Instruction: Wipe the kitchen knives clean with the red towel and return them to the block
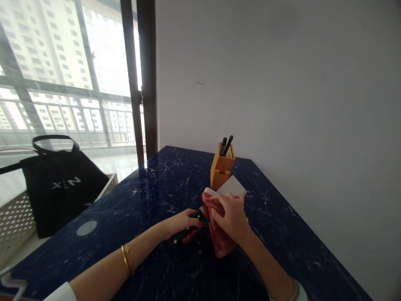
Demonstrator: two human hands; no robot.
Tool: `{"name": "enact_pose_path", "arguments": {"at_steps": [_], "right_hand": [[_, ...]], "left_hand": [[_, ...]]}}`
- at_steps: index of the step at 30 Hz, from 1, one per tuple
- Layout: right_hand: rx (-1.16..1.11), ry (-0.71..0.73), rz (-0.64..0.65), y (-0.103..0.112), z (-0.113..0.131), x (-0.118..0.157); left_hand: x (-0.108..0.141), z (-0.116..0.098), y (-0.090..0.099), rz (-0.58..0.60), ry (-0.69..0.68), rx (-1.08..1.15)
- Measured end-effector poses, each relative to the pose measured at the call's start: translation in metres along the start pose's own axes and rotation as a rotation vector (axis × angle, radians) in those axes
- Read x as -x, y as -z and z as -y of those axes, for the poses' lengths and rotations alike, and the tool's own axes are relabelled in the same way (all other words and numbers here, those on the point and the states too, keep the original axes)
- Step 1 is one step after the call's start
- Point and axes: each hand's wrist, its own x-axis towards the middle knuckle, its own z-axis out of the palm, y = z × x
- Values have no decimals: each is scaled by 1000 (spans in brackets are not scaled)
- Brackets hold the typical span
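Above dark-blue marbled tabletop (150, 188), left hand (189, 221) curled round black-handled metal knife (176, 239); right hand (232, 215) pinching red cloth (221, 243) by blade.

The left window (109, 54) glares, overexposed, while the wall (275, 92) looks dim.

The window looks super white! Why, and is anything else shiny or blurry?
Head view: bright daylight probably washes out the window; head view: the dark table shows pale reflections toward the window side; head view: the red thing looks soft, its fine detail hard to tell; head view: the wall darkens toward the right edge.
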Motion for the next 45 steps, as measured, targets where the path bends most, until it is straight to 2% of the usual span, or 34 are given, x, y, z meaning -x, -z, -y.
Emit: {"name": "enact_pose_path", "arguments": {"at_steps": [4, 9, 16, 22, 28, 33, 37, 41, 45], "right_hand": [[15, 85, 91, -12, 16, 3], [171, 65, 153, -11, 7, 4], [138, 112, 130, -15, 13, 1], [193, 123, 303, -8, 1, 5], [122, 90, 198, -12, 7, 5], [109, 10, 121, -13, 13, 1], [95, 54, 133, -11, 13, 1], [167, 2, 194, -13, 10, 5], [137, -74, 122, -21, 13, 6]], "left_hand": [[-1, 0, -4, -41, 26, 36], [-4, 0, -4, -66, 26, 64], [-7, 4, -2, -58, 3, 58], [-7, 3, -2, -68, 6, 83], [-9, 2, 0, -99, 14, 103], [-9, 5, -3, -68, 13, 59], [-9, 9, -5, -66, -3, 24], [-9, 8, -6, -67, -14, 15], [-7, 6, -6, -72, -26, -2]]}}
